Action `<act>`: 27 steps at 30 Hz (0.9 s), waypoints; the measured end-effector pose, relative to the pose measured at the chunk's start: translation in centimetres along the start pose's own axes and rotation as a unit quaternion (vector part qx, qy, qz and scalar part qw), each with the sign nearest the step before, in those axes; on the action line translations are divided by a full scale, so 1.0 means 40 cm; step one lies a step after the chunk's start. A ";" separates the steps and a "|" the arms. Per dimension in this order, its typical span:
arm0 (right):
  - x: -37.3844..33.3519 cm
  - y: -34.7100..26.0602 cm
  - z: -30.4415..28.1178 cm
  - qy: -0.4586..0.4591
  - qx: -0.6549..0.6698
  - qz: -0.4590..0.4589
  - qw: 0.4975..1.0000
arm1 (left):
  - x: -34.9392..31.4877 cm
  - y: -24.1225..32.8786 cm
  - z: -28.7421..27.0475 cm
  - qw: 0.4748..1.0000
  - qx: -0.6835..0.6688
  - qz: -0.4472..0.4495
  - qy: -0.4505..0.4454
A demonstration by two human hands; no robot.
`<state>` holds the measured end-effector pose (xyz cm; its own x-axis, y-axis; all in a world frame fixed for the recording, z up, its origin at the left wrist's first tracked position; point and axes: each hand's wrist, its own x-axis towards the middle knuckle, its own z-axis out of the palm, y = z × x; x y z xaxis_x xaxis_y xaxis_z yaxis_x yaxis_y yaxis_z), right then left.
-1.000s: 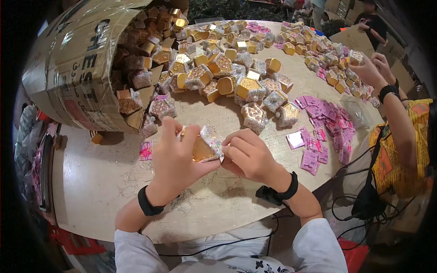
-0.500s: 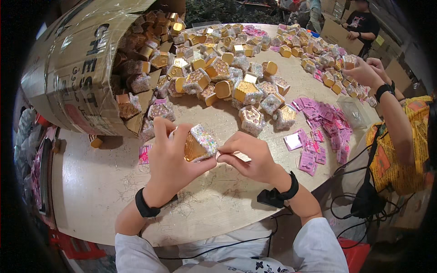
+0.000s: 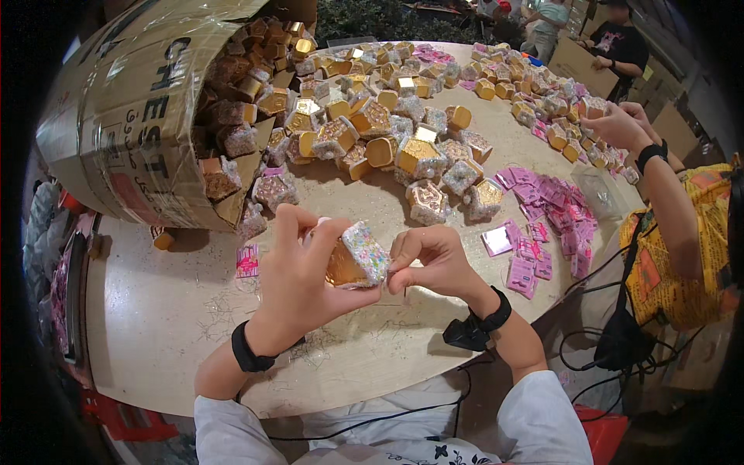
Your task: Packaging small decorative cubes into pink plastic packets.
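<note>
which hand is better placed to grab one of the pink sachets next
Right, most likely. The right hand only pinches the edge of the small gold box with the floral lid, and the pink sachets lie on its side of the table. The left hand has the grip that carries the box.

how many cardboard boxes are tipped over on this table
1. The big cardboard box lies on its side at the table's far left, spilling small gold boxes. Others may sit outside the view.

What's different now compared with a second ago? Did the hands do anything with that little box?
The left hand has tilted the small gold box up, its speckled face now toward the right hand, which still pinches its edge. The carton, box pile and pink packets stayed put.
</note>
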<state>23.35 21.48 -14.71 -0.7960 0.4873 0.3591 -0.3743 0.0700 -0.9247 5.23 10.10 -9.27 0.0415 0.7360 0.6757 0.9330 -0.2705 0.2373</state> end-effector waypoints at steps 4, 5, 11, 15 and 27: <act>0.008 0.015 0.002 -0.009 -0.102 -0.087 0.991 | 0.000 0.010 0.001 1.000 0.000 0.012 0.000; 0.009 0.019 0.002 -0.011 -0.120 -0.119 0.986 | 0.001 0.011 0.000 1.000 0.000 0.012 0.001; 0.012 0.017 0.015 0.010 -0.123 -0.088 0.988 | -0.005 0.014 0.005 1.000 0.005 0.008 -0.005; 0.012 0.004 0.034 -0.022 -0.146 -0.058 0.987 | -0.021 0.023 0.016 0.999 0.009 0.019 -0.040; 0.073 -0.099 -0.295 0.139 0.509 -0.057 0.847 | -0.027 0.072 -0.207 0.970 -0.154 -0.011 -0.187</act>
<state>28.14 32.91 -11.47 -0.6367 0.7245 0.2642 -0.7708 -0.5876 -0.2462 4.91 3.39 -3.56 0.2038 0.9015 0.3819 0.7866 -0.3830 0.4843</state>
